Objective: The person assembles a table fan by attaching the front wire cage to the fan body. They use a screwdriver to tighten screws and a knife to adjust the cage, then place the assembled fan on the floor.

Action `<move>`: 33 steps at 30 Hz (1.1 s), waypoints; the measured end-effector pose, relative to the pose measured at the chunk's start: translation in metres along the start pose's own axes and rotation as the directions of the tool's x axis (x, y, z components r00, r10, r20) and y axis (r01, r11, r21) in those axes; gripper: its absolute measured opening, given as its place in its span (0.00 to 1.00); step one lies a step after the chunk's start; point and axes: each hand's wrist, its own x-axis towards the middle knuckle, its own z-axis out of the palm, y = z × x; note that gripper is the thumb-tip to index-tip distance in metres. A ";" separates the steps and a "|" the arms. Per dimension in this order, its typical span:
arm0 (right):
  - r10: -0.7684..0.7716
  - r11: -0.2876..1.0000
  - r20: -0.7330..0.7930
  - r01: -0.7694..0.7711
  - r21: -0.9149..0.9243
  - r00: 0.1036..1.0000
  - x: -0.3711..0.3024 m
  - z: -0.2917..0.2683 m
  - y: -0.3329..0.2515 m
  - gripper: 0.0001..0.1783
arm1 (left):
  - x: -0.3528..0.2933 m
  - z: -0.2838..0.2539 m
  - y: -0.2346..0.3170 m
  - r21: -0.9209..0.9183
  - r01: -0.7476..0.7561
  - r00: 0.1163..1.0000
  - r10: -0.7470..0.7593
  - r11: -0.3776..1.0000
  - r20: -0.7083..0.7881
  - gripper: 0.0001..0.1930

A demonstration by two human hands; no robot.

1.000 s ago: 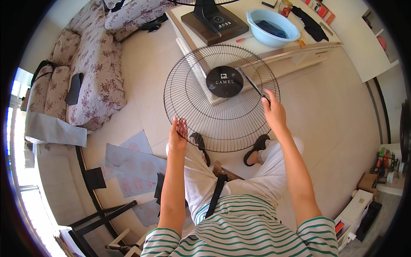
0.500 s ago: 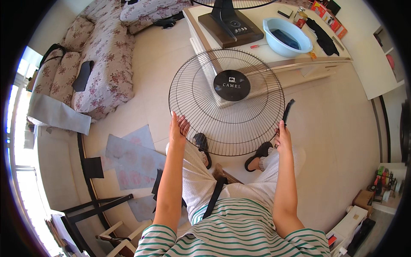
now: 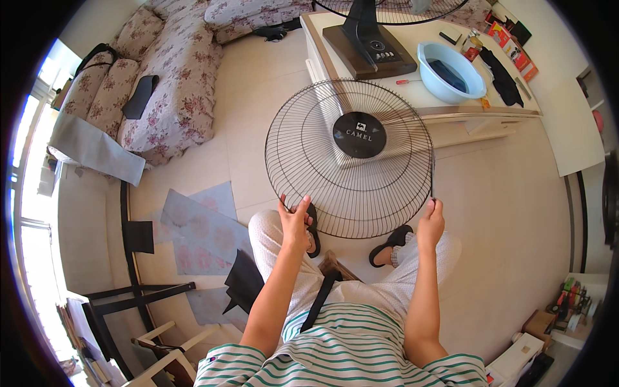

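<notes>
A round black wire fan grille (image 3: 361,193) with a dark centre badge hangs in front of me over the floor. My left hand (image 3: 295,224) grips its lower left rim, thumb raised along the wires. On the lower right rim, my right hand (image 3: 431,227) is closed, its fingers curled. A thin dark strip runs up along the rim above that hand; its kind is hard to make out. Beyond the grille, a fan base (image 3: 367,55) with a row of buttons stands on a cream table (image 3: 406,97).
On the table are a light blue basin (image 3: 429,84), a red-handled screwdriver (image 3: 406,82), a glass jar (image 3: 472,48) and a black cloth (image 3: 506,80). A flowered sofa (image 3: 174,84) is at the left. Grey sheets (image 3: 200,219) lie on the floor. A black metal frame (image 3: 138,300) stands lower left.
My left hand has shifted right along the rim and the grille has turned slightly. The black narrow tool that stuck up from my right hand no longer shows clearly.
</notes>
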 end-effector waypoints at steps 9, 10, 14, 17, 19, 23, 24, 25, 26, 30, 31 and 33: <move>-0.608 0.754 0.416 0.656 0.035 0.676 -0.043 0.005 -0.103 0.11 | 0.007 0.000 0.007 0.076 0.018 0.999 -0.020 0.997 0.027 0.45; -0.600 0.742 0.454 0.670 0.008 0.659 -0.031 0.006 -0.103 0.12 | 0.007 -0.001 0.007 0.073 0.016 0.999 -0.018 0.997 0.029 0.45; -0.608 0.705 0.479 0.708 -0.042 0.633 -0.013 0.004 -0.104 0.12 | 0.006 -0.001 0.008 0.066 0.018 0.999 -0.020 0.998 0.033 0.45; -0.564 0.738 0.496 0.673 -0.056 0.660 -0.014 0.003 -0.105 0.13 | 0.003 0.002 0.010 0.057 0.015 0.999 -0.017 0.998 0.045 0.45; -0.510 0.794 0.489 0.606 -0.050 0.708 -0.012 0.003 -0.104 0.13 | 0.000 0.003 0.013 0.058 0.012 0.999 -0.015 0.998 0.049 0.45; -0.502 0.816 0.453 0.577 -0.033 0.737 -0.002 -0.001 -0.104 0.13 | 0.003 0.001 0.015 0.064 -0.002 0.999 0.000 0.998 0.037 0.45; -0.528 0.796 0.446 0.605 -0.038 0.723 -0.004 -0.004 -0.104 0.13 | 0.005 0.000 0.014 0.072 -0.005 0.999 0.002 0.997 0.039 0.45; -0.553 0.774 0.439 0.631 -0.043 0.708 -0.007 -0.006 -0.105 0.13 | 0.006 -0.001 0.013 0.070 -0.005 0.999 0.003 0.998 0.039 0.45; -0.631 0.711 0.434 0.704 -0.009 0.643 -0.014 0.002 -0.100 0.13 | 0.007 -0.001 0.012 0.068 -0.006 0.999 0.004 0.998 0.039 0.45; -0.594 0.697 0.445 0.705 -0.131 0.670 0.012 0.002 -0.108 0.14 | 0.003 0.002 0.012 0.063 0.004 0.999 -0.007 0.998 0.042 0.45; -0.589 0.715 0.418 0.687 -0.130 0.692 0.014 0.000 -0.109 0.14 | 0.002 0.003 0.012 0.062 0.008 0.999 -0.010 0.998 0.042 0.45; -0.577 0.748 0.360 0.651 -0.130 0.733 0.016 -0.002 -0.110 0.14 | 0.003 0.002 0.012 0.062 -0.006 0.999 0.002 0.998 0.051 0.45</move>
